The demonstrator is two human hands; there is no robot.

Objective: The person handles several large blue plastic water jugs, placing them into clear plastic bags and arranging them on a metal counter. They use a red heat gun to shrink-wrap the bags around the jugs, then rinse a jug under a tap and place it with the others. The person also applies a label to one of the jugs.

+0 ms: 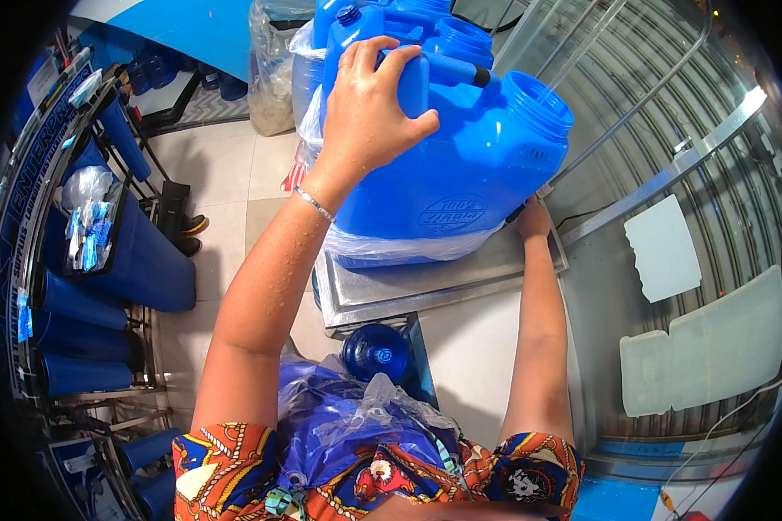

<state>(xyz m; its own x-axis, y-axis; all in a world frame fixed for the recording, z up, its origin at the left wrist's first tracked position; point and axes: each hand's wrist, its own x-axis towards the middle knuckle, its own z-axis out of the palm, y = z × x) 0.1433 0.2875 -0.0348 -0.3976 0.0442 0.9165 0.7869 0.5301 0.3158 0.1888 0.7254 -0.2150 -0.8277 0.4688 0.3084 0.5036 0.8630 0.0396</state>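
Note:
A big blue plastic water jug (469,161) with an uncapped wide mouth (543,106) stands upright on a metal platform (426,291). Clear plastic film (400,247) wraps its lower part. My left hand (374,117) grips the jug's upper left corner, fingers hooked over the top and thumb apart on the side; wet drops dot that arm. Low at the jug's right end, my right hand (534,221) is closed beside a small black part (516,211), its fingertips mostly hidden. More blue jugs (460,36) stand right behind this one.
Left, a rack holds blue containers (87,300) near a tall blue bin (156,256) with plastic scraps on top. A clear bag (274,87) stands behind. A round blue bottle (378,352) sits below the platform. At right are a ribbed metal shutter (730,217) and a metal rail (660,178).

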